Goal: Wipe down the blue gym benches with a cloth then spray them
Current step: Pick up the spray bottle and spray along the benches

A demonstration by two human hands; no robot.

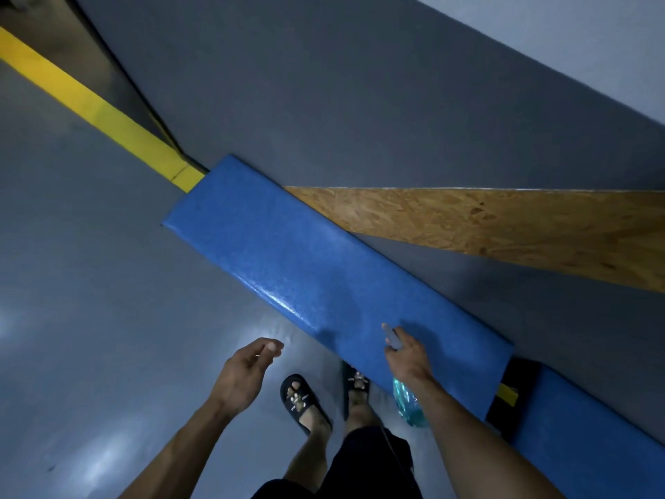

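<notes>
No cloth shows anywhere in view, and the right hand [408,354] is curled round the neck of a spray bottle [408,405], so by my judgement the wiping part is over, at least for this stretch, and the spraying is in hand. The blue bench [288,261] carries a sheen along its near edge, though whether that is spray or just light on the vinyl cannot be told. A second blue bench [590,437] sits at about 4 o'clock, beyond a dark gap with a yellow mark, and probably waits its turn. The nearer bench runs lengthwise from about 10 o'clock to 4 o'clock across the view, set against the grey wall [360,102], its far end meeting a yellow strip [90,106]. The bottle hangs over the bench's near end at roughly 5 o'clock; its long axis lies about along the forearm, the pale nozzle end pointing toward 11 o'clock over the blue padding and the greenish body trailing back toward the person. The left hand [244,372] holds nothing, fingers loosely bent, hovering over the floor [90,282] at about 6 o'clock. A chipboard panel [503,228] leans at 3 o'clock.
</notes>
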